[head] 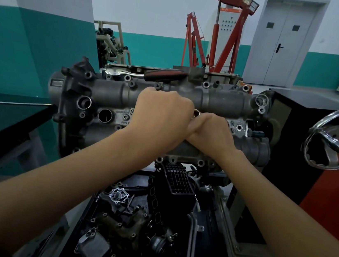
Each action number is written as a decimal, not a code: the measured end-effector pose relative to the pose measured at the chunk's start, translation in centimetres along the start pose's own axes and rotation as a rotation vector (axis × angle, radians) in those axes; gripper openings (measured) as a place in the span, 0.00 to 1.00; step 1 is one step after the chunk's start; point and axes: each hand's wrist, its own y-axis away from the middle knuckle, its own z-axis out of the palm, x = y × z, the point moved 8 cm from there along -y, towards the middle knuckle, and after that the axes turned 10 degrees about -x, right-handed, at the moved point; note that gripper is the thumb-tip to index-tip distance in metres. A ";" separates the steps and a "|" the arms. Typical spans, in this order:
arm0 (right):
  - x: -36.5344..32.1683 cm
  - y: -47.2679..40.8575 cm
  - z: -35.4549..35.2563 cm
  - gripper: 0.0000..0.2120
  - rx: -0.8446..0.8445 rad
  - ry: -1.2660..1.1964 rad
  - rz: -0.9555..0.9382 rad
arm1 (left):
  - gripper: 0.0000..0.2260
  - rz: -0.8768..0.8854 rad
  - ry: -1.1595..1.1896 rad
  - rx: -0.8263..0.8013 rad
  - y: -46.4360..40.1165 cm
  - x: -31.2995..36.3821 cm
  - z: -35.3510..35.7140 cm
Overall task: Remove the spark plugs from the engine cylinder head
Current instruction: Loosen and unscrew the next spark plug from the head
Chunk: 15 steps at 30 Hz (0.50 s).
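1. Grey alloy cylinder head (pixel 109 90): left hand (pixel 161 114) and right hand (pixel 209 131) curled together at mid-head over a metal piece (pixel 196 113), prob. plug tool; grip contents hidden.
2. Plugs not visible, presumably in wells.
3. Keep tool square w/ well; ratchet (pixel 141 74) lies on head's far edge.

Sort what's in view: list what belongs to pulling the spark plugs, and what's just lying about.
In the job:
cylinder head
left hand
right hand
small metal part between the hands
ratchet

Lying about:
engine hoist
handwheel
loose engine parts below
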 end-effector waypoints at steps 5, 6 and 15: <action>-0.9 0.2 -0.5 0.15 0.062 -0.008 -0.083 | 0.18 0.034 0.056 0.058 0.7 0.1 -0.4; -0.8 0.1 -0.2 0.14 0.017 0.022 -0.073 | 0.15 0.057 0.067 0.070 0.8 0.5 -0.5; -0.4 0.0 0.2 0.15 -0.004 0.061 -0.072 | 0.23 -0.065 -0.020 0.043 -0.1 -0.9 -0.5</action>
